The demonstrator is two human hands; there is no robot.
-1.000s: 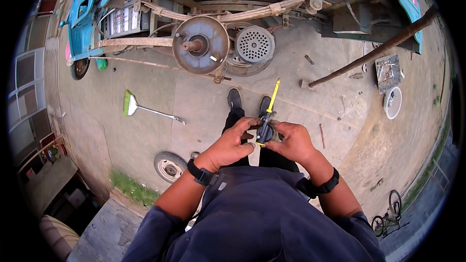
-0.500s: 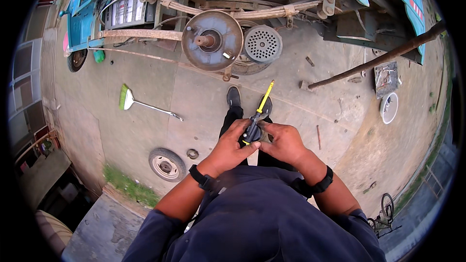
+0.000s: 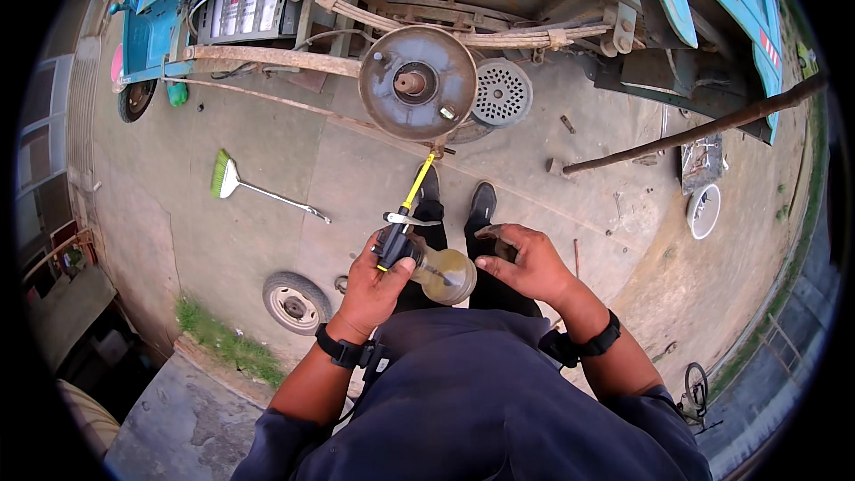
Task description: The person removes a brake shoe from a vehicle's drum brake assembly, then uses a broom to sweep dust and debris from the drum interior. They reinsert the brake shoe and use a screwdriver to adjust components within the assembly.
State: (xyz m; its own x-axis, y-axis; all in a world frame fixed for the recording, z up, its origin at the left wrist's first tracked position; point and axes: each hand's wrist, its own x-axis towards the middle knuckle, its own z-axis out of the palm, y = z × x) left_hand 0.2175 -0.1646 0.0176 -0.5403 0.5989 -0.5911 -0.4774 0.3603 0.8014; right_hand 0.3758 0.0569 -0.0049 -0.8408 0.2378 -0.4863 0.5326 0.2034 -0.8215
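My left hand (image 3: 369, 283) is wrapped around the black head of a pump oil can (image 3: 445, 277). The can lies tilted, its clear bottle of yellowish liquid pointing toward my right hand. A long yellow spout (image 3: 418, 182) reaches forward from the head, and a pale lever (image 3: 411, 219) sticks out below it. To the right of the bottle, my right hand (image 3: 532, 267) has its fingers curved and thumb apart, with nothing in it. Ahead of the spout tip stands a rusty round wheel hub (image 3: 417, 82) with a protruding axle end.
A blue vehicle (image 3: 147, 40) with leaf springs spans the front. A perforated round cover (image 3: 502, 93) lies beside the hub. A rusty bar (image 3: 686, 131) slants in at right, near a tool tray (image 3: 704, 165) and white bucket (image 3: 704, 211). At left lie a broom (image 3: 231, 176) and wheel (image 3: 296, 304).
The oil can has swung left and tipped over, showing its bottle. My right hand has let go and moved slightly right. The spout now points at the hub.
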